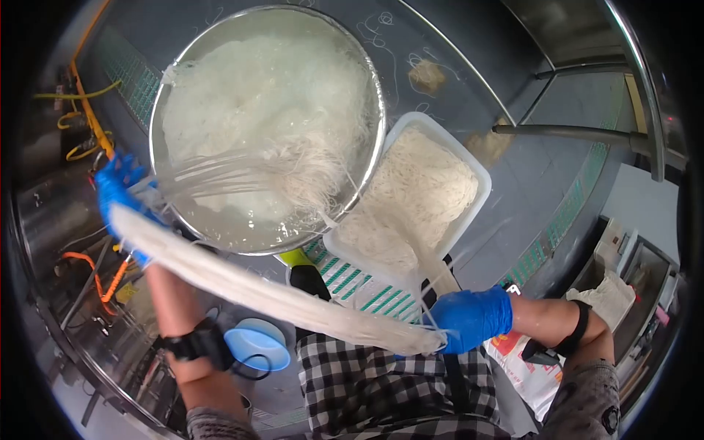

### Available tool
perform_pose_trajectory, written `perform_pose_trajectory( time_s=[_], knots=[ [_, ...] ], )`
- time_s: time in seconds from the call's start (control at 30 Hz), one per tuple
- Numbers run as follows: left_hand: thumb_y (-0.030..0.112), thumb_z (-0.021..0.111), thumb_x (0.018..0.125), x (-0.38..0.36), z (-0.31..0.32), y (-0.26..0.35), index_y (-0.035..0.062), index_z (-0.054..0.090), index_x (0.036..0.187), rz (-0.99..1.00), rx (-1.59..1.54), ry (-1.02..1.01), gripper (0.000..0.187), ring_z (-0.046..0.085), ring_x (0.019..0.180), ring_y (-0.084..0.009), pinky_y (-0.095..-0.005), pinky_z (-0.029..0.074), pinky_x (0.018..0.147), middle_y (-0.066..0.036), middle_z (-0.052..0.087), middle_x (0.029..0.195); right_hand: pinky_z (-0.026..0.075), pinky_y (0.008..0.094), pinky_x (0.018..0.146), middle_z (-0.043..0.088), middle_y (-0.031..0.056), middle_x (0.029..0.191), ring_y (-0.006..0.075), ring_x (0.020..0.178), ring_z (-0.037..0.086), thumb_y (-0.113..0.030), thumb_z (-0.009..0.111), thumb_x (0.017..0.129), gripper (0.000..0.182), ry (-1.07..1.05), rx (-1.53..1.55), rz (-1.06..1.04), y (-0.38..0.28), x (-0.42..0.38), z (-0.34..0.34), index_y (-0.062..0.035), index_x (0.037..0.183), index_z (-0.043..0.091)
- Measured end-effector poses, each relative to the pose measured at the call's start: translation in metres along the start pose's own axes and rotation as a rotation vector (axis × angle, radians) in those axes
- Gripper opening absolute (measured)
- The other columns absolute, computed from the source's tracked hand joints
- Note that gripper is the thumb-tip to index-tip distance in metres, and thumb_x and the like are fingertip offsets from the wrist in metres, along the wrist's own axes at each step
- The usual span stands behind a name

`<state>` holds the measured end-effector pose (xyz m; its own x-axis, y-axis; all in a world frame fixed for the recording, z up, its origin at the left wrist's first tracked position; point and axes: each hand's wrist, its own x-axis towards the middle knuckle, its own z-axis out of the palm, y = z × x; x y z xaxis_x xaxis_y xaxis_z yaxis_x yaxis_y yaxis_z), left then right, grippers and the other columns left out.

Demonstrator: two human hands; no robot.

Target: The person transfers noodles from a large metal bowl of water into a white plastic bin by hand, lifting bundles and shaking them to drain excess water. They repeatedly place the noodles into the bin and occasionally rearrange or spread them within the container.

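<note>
White noodles (pixel 271 297) stretch in a thick, blurred bundle across my front. My left hand (pixel 126 192), in a blue glove, is closed round their left end beside the big round metal pan's rim (pixel 152 139). From it, more strands trail over the pan into a loose clump (pixel 304 172) above cloudy liquid. My right hand (pixel 462 320), also gloved in blue, grips the bundle's other end near my checked apron (pixel 367 381). Just above that hand, a white plastic tub (pixel 480 172) holds a heap of noodles, with some strands hanging over its near edge.
Green slotted drain grating (pixel 367 290) runs under the tub. A light blue basin (pixel 257 345) lies at lower left, near metal equipment and an orange coiled hose (pixel 110 282). Metal table legs (pixel 572 132) stand at upper right. A printed sack (pixel 524 374) is beside me.
</note>
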<state>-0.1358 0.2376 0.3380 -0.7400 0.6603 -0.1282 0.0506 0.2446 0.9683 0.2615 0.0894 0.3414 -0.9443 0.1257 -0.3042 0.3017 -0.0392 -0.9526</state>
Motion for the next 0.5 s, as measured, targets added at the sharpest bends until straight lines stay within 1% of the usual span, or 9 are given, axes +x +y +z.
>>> perform_pose_trajectory(
  time_s=[0.07, 0.23, 0.3, 0.33, 0.37, 0.4, 0.43, 0.47, 0.5],
  knots=[
    [0.042, 0.038, 0.083, 0.017, -0.040, 0.014, 0.0000, 0.047, 0.108, 0.271, 0.080, -0.097, 0.049, 0.049, 0.085, -0.0197, -0.0327, 0.038, 0.078, -0.011, 0.052, 0.100, 0.043, 0.0376, 0.055, 0.055, 0.0156, 0.065, 0.0329, 0.062, 0.053, -0.020, 0.053, 0.068, 0.017, -0.053, -0.088, 0.109, 0.001, -0.011, -0.001, -0.0058, 0.079, 0.053],
    [0.030, 0.041, 0.084, 0.017, -0.084, -0.025, 0.0001, 0.050, 0.099, 0.111, -0.046, -0.107, 0.035, 0.047, 0.081, -0.0153, -0.0293, 0.038, 0.075, -0.006, 0.052, 0.091, 0.044, 0.0360, 0.061, 0.057, 0.0156, 0.073, 0.0316, 0.069, 0.055, -0.021, 0.055, 0.068, 0.020, 0.038, -0.232, 0.531, 0.042, -0.045, -0.032, -0.0075, 0.082, 0.054],
    [0.019, 0.046, 0.080, -0.038, -0.077, -0.041, 0.0012, 0.052, 0.093, 0.350, 0.096, -0.430, 0.023, 0.048, 0.080, -0.0139, -0.0283, 0.038, 0.074, -0.004, 0.052, 0.085, 0.044, 0.0368, 0.062, 0.057, 0.0162, 0.076, 0.0321, 0.071, 0.055, -0.021, 0.053, 0.069, 0.020, 0.118, -0.363, 0.633, 0.089, -0.059, -0.042, -0.0072, 0.083, 0.055],
    [0.012, 0.046, 0.076, -0.083, -0.059, -0.040, 0.0008, 0.052, 0.092, 0.258, 0.172, -0.361, 0.020, 0.049, 0.079, -0.0137, -0.0274, 0.039, 0.073, -0.004, 0.052, 0.083, 0.044, 0.0368, 0.063, 0.057, 0.0163, 0.077, 0.0321, 0.072, 0.055, -0.021, 0.053, 0.069, 0.020, 0.165, -0.396, 0.664, 0.114, -0.063, -0.047, -0.0074, 0.083, 0.055],
    [0.011, 0.044, 0.078, -0.114, -0.049, -0.050, 0.0006, 0.052, 0.092, 0.365, 0.207, -0.468, 0.019, 0.050, 0.077, -0.0143, -0.0272, 0.040, 0.071, -0.005, 0.052, 0.082, 0.044, 0.0368, 0.064, 0.057, 0.0164, 0.078, 0.0322, 0.073, 0.055, -0.021, 0.053, 0.069, 0.020, 0.209, -0.429, 0.694, 0.136, -0.063, -0.050, -0.0076, 0.083, 0.055],
    [0.011, 0.042, 0.079, -0.141, -0.043, -0.062, -0.0002, 0.051, 0.092, 0.363, 0.476, -0.513, 0.019, 0.051, 0.076, -0.0157, -0.0277, 0.040, 0.072, -0.008, 0.053, 0.083, 0.044, 0.0368, 0.064, 0.057, 0.0164, 0.078, 0.0322, 0.073, 0.055, -0.021, 0.053, 0.069, 0.020, 0.199, -0.426, 0.692, 0.152, -0.060, -0.053, -0.0076, 0.083, 0.055],
    [0.008, 0.046, 0.076, -0.174, -0.028, -0.075, 0.0008, 0.057, 0.081, 0.178, 0.136, -0.493, 0.014, 0.050, 0.073, -0.0160, -0.0293, 0.042, 0.069, -0.007, 0.054, 0.080, 0.044, 0.0370, 0.064, 0.057, 0.0166, 0.076, 0.0325, 0.072, 0.055, -0.021, 0.052, 0.069, 0.020, 0.262, -0.475, 0.718, 0.166, -0.055, -0.056, -0.0076, 0.084, 0.055],
    [0.003, 0.051, 0.071, -0.199, -0.009, -0.093, 0.0007, 0.057, 0.081, 0.000, -0.159, -0.586, 0.011, 0.050, 0.072, -0.0171, -0.0287, 0.041, 0.066, -0.006, 0.054, 0.077, 0.044, 0.0371, 0.064, 0.057, 0.0168, 0.074, 0.0328, 0.072, 0.054, -0.021, 0.051, 0.069, 0.020, 0.325, -0.522, 0.743, 0.181, -0.050, -0.056, -0.0076, 0.084, 0.055],
    [-0.001, 0.054, 0.067, -0.223, 0.005, -0.111, 0.0022, 0.057, 0.082, 0.108, 0.043, -0.683, 0.016, 0.050, 0.070, -0.0197, -0.0295, 0.040, 0.064, -0.007, 0.053, 0.077, 0.044, 0.0371, 0.064, 0.057, 0.0168, 0.074, 0.0328, 0.072, 0.054, -0.021, 0.051, 0.069, 0.020, 0.315, -0.515, 0.739, 0.201, -0.042, -0.051, -0.0076, 0.084, 0.055]
  ],
)
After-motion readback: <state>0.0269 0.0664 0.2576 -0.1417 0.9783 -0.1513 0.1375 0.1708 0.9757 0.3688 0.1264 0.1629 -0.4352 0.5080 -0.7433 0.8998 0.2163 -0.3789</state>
